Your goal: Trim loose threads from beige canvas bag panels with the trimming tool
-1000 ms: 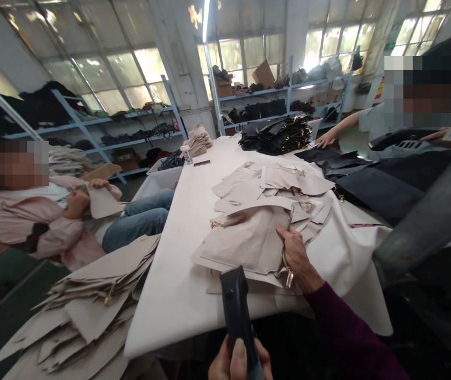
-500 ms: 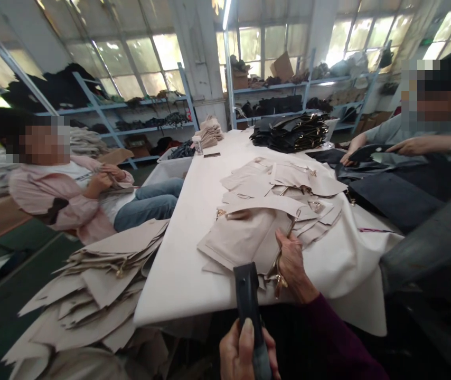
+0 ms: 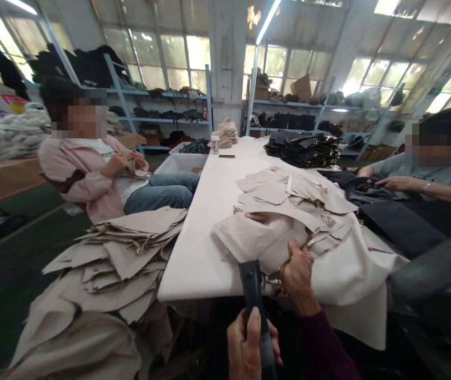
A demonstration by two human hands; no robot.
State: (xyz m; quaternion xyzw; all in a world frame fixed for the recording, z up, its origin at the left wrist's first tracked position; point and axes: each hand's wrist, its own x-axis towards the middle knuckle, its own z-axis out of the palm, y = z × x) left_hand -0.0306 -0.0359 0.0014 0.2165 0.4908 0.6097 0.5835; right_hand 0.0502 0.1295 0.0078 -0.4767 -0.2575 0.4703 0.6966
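tool (image 3: 254,285) nearer right grip (image 3: 299,272), beige bag (image 3: 261,237) — held

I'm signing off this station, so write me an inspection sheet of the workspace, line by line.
Surface: white-covered table, its covering draped at the near right corner.
Work items: beige bag on the table near the front edge; black handheld tool in front of it.
Clutter: loose beige pieces behind the bag; black stack with gold-coloured fittings farther back.
Hands: left hand grips the tool; right hand holds the bag's right edge.
Cables: nothing seen near the hands.
Surroundings: beige pile left of the table; one seated person beyond it, another person at right; blue shelving behind.
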